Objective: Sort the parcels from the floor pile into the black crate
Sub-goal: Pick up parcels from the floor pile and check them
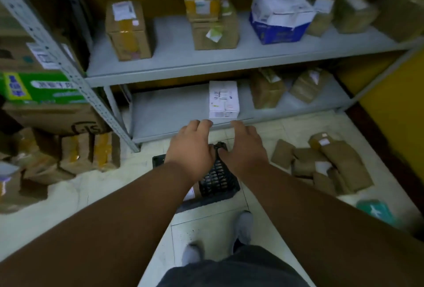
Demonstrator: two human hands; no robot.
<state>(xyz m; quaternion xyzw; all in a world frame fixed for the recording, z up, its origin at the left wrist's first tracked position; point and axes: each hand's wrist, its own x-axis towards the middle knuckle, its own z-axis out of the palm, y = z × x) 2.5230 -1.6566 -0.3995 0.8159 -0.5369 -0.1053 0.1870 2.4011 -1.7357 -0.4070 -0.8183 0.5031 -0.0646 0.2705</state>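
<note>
A black mesh crate (pixel 218 181) stands on the pale tiled floor below my hands, mostly hidden by my arms; a white-labelled parcel (pixel 190 192) shows inside it at the left. The floor pile of brown parcels (pixel 321 163) lies to the right of the crate. My left hand (pixel 190 147) and my right hand (pixel 246 147) are stretched forward side by side over the crate, fingers relaxed and holding nothing. Their fingertips reach toward a white box (pixel 223 100) on the lowest shelf, without touching it.
A grey metal shelf unit (pixel 174 43) carries brown boxes and a blue-and-white box (pixel 280 16). Stacked cartons (pixel 46 108) and brown parcels (pixel 89 151) crowd the floor at left. A teal packet (pixel 376 211) lies at right. My shoes (pixel 243 227) stand behind the crate.
</note>
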